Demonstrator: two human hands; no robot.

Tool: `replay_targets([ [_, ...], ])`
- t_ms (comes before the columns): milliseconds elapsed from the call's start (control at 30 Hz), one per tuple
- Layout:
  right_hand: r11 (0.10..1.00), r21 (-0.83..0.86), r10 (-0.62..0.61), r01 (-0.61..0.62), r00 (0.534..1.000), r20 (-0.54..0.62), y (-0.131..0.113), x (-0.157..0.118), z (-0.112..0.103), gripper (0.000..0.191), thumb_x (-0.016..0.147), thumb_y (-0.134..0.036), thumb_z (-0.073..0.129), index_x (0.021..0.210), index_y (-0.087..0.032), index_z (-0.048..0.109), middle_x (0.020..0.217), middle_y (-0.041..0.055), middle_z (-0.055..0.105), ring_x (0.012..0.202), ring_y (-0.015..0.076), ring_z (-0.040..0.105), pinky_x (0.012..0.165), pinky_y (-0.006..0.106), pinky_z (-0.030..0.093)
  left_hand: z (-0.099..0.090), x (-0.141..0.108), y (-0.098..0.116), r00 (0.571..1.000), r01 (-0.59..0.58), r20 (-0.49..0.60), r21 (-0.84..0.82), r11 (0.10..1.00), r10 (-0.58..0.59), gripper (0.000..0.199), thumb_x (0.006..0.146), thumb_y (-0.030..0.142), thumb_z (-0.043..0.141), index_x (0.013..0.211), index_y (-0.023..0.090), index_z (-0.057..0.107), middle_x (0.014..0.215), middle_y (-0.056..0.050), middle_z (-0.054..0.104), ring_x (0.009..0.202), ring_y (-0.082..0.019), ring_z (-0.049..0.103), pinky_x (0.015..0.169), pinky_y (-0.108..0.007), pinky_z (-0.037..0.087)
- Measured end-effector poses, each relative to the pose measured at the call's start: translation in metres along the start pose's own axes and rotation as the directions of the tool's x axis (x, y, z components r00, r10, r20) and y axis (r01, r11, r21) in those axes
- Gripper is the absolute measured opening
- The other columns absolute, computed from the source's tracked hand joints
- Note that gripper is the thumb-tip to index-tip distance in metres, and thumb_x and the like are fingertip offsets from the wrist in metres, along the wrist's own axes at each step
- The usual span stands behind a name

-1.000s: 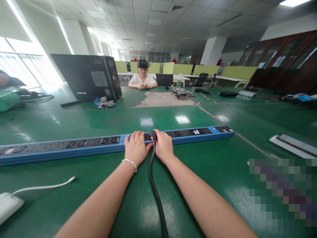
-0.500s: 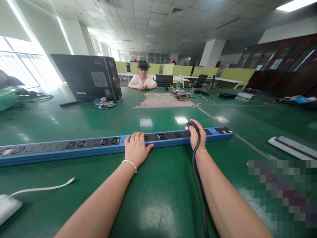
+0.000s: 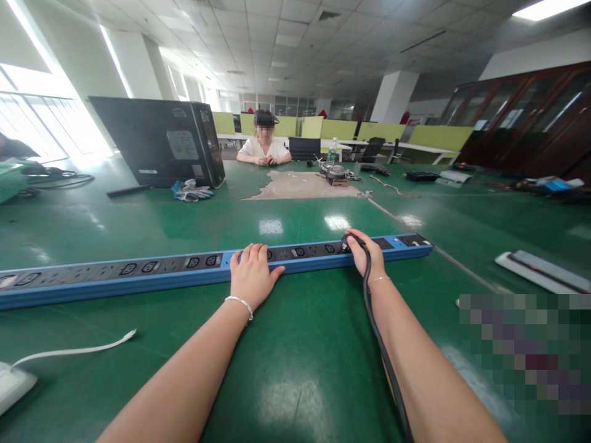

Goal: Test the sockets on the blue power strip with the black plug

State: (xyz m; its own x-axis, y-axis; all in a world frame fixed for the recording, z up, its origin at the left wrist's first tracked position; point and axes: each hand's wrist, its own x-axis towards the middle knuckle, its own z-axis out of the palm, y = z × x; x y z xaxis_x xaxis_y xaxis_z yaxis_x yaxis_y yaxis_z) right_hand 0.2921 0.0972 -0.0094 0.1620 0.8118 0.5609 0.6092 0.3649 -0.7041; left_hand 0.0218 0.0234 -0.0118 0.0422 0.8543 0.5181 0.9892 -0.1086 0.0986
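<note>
Holding plug [image 3: 345, 243] at power strip [image 3: 305, 265], computer label [image 3: 182, 145] unreadable

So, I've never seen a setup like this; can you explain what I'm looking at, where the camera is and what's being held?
There is no robot here, just a person's two bare hands. The camera is worn on that person's head and looks forward and down, so you see roughly what they see.

The left hand rests on a long blue power strip lined with black sockets. The right hand holds a black plug over the strip's right-hand part; I cannot tell whether it is in a socket. Its black cable runs down along the right forearm.

The strip lies on a green table, with a white cable nearer the camera. Farther back are a large black case and gloves. Another person sits across the table.
</note>
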Motion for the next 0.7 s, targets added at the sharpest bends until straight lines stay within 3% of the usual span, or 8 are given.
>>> replay_targets([
  [400, 0.99, -0.111, -0.065, 0.084, 0.984, 0.164, -0.001, 0.001, -0.008, 0.033, 0.081, -0.035, 0.049, 0.106, -0.02, 0.065, 0.096, 0.006, 0.069, 0.086, 0.02, 0.064, 0.085, 0.035, 0.047, -0.001, 0.0, 0.0, 1.0, -0.003, 0.009, 0.009, 1.0, 0.002, 0.056, 0.081, 0.052, 0.045, 0.123, 0.015, 0.047, 0.127, -0.014, 0.053, 0.122, -0.027, 0.041, 0.101, -0.046, 0.025],
  [700, 0.952, -0.239, -0.131, 0.191, 0.961, 0.243, -0.011, -0.005, -0.013, 0.032, 0.083, -0.033, 0.047, 0.108, -0.022, 0.063, 0.108, 0.0056, 0.067, 0.099, 0.0212, 0.062, 0.089, 0.035, 0.047, 0.001, 0.0, 0.0, 1.0, -0.004, -0.007, 0.013, 1.0, 0.004, 0.054, 0.081, 0.052, 0.045, 0.122, 0.016, 0.048, 0.126, -0.014, 0.054, 0.121, -0.027, 0.042, 0.101, -0.045, 0.025],
])
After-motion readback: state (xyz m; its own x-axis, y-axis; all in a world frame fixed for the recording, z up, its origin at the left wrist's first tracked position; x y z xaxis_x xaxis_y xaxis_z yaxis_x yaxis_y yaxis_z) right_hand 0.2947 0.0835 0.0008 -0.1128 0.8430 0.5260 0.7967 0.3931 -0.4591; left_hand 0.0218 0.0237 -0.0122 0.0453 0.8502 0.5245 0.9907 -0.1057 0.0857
